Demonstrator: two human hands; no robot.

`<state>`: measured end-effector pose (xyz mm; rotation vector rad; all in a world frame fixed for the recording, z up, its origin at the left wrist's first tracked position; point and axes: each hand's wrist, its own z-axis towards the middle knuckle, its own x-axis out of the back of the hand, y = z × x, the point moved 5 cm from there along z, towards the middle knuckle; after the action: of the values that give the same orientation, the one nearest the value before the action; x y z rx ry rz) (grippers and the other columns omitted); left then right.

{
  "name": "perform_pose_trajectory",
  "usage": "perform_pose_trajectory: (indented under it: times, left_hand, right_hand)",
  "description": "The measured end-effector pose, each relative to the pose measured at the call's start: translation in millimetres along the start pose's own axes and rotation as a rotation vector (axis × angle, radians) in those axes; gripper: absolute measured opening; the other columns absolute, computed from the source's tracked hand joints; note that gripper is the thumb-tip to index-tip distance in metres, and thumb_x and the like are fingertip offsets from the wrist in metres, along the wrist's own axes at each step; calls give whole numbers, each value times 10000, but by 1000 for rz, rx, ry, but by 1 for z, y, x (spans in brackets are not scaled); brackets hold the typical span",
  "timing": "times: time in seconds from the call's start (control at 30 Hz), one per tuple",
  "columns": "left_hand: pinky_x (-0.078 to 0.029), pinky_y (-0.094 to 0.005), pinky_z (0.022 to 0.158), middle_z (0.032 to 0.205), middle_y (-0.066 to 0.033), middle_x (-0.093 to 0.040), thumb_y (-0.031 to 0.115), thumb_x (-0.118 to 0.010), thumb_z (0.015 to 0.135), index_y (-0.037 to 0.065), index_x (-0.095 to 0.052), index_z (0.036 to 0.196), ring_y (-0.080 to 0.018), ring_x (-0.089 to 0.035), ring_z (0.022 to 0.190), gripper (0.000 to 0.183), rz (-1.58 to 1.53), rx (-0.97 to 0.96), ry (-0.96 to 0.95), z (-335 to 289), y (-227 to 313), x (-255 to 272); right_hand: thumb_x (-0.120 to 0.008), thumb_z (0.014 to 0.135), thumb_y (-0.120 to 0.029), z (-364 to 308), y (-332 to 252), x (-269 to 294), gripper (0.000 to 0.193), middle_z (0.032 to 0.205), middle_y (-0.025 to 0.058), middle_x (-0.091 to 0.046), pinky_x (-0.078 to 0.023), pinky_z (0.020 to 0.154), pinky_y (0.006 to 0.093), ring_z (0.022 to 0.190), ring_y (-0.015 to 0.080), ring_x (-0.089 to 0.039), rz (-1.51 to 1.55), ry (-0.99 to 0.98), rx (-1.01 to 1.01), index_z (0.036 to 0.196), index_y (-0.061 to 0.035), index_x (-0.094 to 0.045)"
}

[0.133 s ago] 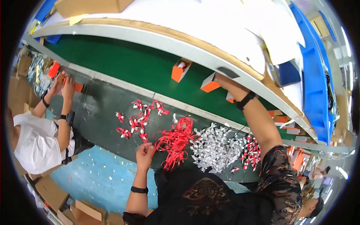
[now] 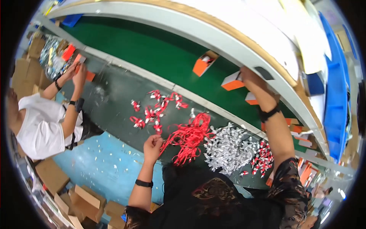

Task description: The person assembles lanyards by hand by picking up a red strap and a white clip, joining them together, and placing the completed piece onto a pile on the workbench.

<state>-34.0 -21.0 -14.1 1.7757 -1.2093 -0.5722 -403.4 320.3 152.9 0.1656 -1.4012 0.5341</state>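
Note:
My left hand is over the near edge of the dark worktable, fingers curled into a pinch beside a pile of red straps. Whatever lies between the fingertips is too small to make out. Just beyond it are several small bundles of red straps with white ends. My right arm stretches far under the raised shelf, where my right hand is at an open orange-and-white box; its fingers are mostly hidden. Right of the red straps lie a heap of small silvery-white pieces and a pile of small red-and-white pieces.
A green conveyor belt runs beneath the shelf, carrying another orange box with something inside. At left a co-worker in white handles an orange box. Cardboard boxes stand on the blue floor.
The whole view has shifted, so the table and belt things appear farther right. My right hand stays at the orange-and-white box, and my left hand stays beside the red straps.

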Motion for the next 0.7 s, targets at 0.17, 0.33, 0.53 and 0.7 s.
perform_pose_trajectory:
  times: [0.17, 0.33, 0.53, 0.7]
  left_hand:
    - [-482, -214, 680, 834, -16, -656, 100, -657, 884, -9, -644, 1042, -56, -585, 737, 192, 34, -30, 52, 21, 2, 21]
    - [-493, -220, 692, 855, -25, -664, 101, -659, 885, -17, -636, 1042, -63, -602, 760, 198, 77, -53, -7, 21, 24, 0]
    - [-458, -197, 699, 892, 0, -643, 54, -635, 900, -12, -620, 1066, -47, -560, 769, 180, 12, 93, 60, -15, 2, 16]
    - [-488, -217, 689, 886, -32, -658, 60, -648, 889, -17, -615, 1071, -75, -593, 762, 200, 20, 127, 66, -28, -8, 20]
  right_hand:
    - [-611, 854, -160, -19, -102, -12, 116, 898, 123, -676, -525, 707, 417, 828, 326, -651, 136, -113, 116, 916, -88, -678]
    - [-709, 806, -246, -56, -157, -146, 250, 945, 102, -675, -530, 738, 432, 871, 324, -655, 377, -369, 217, 1027, -135, -677]
    - [-775, 734, -384, -50, -211, -218, 476, 956, 123, -638, -533, 748, 427, 886, 319, -653, 195, -466, -32, 1064, -83, -611]
    - [-749, 766, -314, -64, -201, -256, 352, 924, 132, -656, -536, 742, 429, 877, 309, -658, 231, -354, -66, 984, -62, -635]
